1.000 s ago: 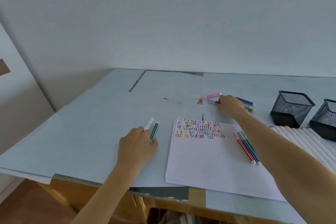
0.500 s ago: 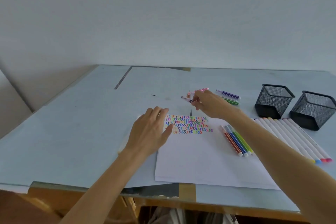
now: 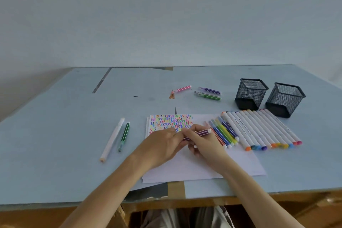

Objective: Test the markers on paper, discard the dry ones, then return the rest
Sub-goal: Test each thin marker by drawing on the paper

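A purple striped marker [image 3: 200,133] is held over the white paper [image 3: 238,161], with my right hand [image 3: 203,144] gripping its barrel and my left hand [image 3: 164,144] pinching its left end. The paper's top carries rows of coloured squiggles [image 3: 171,120]. Several thin markers [image 3: 224,132] lie on the paper's right edge, beside a row of thick white markers [image 3: 262,129]. Three thin markers lie farther back: pink [image 3: 183,89], purple [image 3: 211,90] and green [image 3: 208,96]. A white marker [image 3: 112,139] and a dark green marker [image 3: 124,136] lie left of the paper.
Two black mesh pen cups [image 3: 249,93] [image 3: 284,99] stand at the back right, both looking empty. The pale blue tabletop [image 3: 64,116] ends at a near edge just below my forearms. A small orange scrap [image 3: 171,96] lies by the pink marker.
My right hand came back from the far markers with the purple marker to above the paper. My left hand left the markers on the left and joined it at the marker's end.
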